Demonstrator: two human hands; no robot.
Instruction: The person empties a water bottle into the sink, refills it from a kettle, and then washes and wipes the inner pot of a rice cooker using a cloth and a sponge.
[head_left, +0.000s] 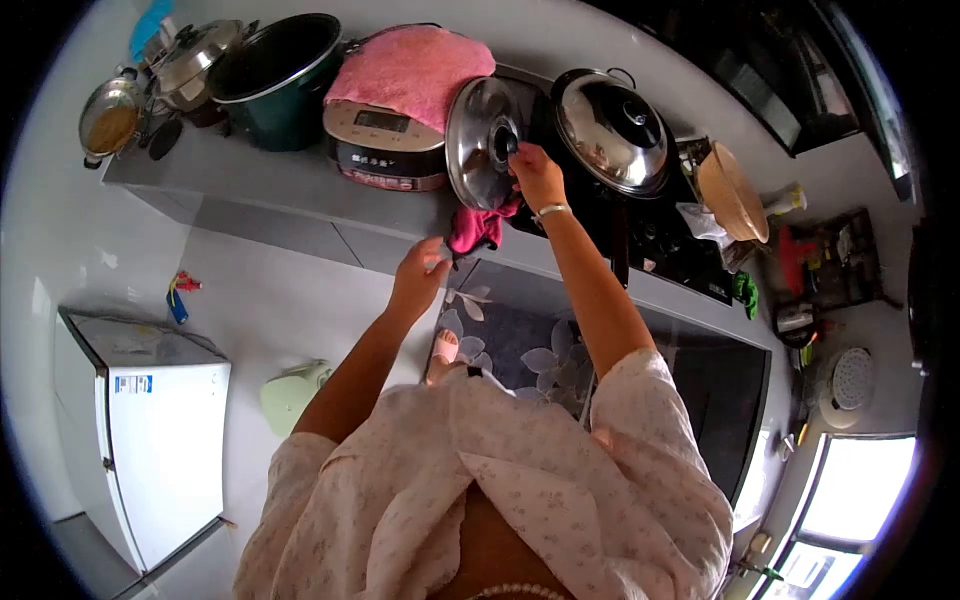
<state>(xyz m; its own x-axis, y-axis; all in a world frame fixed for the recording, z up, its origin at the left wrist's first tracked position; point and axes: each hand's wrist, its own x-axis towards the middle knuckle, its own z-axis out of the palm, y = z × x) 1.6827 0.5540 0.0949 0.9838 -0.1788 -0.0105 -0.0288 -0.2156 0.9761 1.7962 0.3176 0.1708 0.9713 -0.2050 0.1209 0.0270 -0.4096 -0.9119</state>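
"While I guide remotely, which step?"

"Holding the lid (470, 150), I judge: right fingers (524, 158) grip its knob (504, 142) beside the cooker (385, 148); left fingers (428, 246), loosely parted, near the magenta cloth (472, 230). Next likely needs steadiness."

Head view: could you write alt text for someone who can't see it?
A person's right hand holds a pot lid by its knob, beside an appliance draped with a pink towel. The left hand is near a darker pink cloth.

The right hand (538, 178) holds a lid (472, 150) (shiny, tilted).
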